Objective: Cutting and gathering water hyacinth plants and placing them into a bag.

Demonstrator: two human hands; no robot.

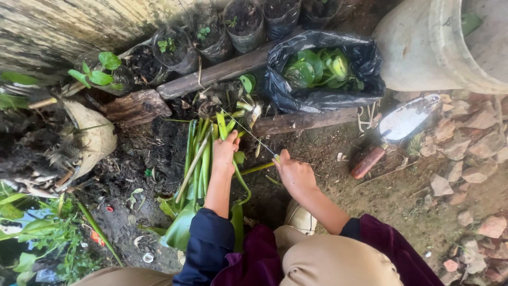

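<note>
A bundle of long green stems (198,159) lies on dark soil (132,180) at the centre of the view, running from six o'clock, where broad leaves (180,228) spread, up to twelve o'clock, where the cut ends meet a clump of roots. The left hand (225,151) rests closed over the upper part of the bundle, fingers curled around several stems. Just to its three o'clock, the right hand (293,172) is pinched shut on a thin pale string (248,132), which runs taut up to eleven o'clock toward the stem tops. The stems look light, bendy and easily bruised or snapped, so the firmer middle of the bundle seems the safest place to hold; the string looks slippery and fine. Outward from here, two weathered logs (222,71) cross at twelve o'clock, with a row of black seedling bags (174,50) behind them. At one o'clock an open black bag (323,98) holds green cuttings. At three o'clock a trowel (394,132) with a reddish handle lies on bare ground, beside dry leaves. A large pale tub (423,47) fills the two o'clock corner. The person's dark sleeves and tan trousers show at six o'clock.
</note>
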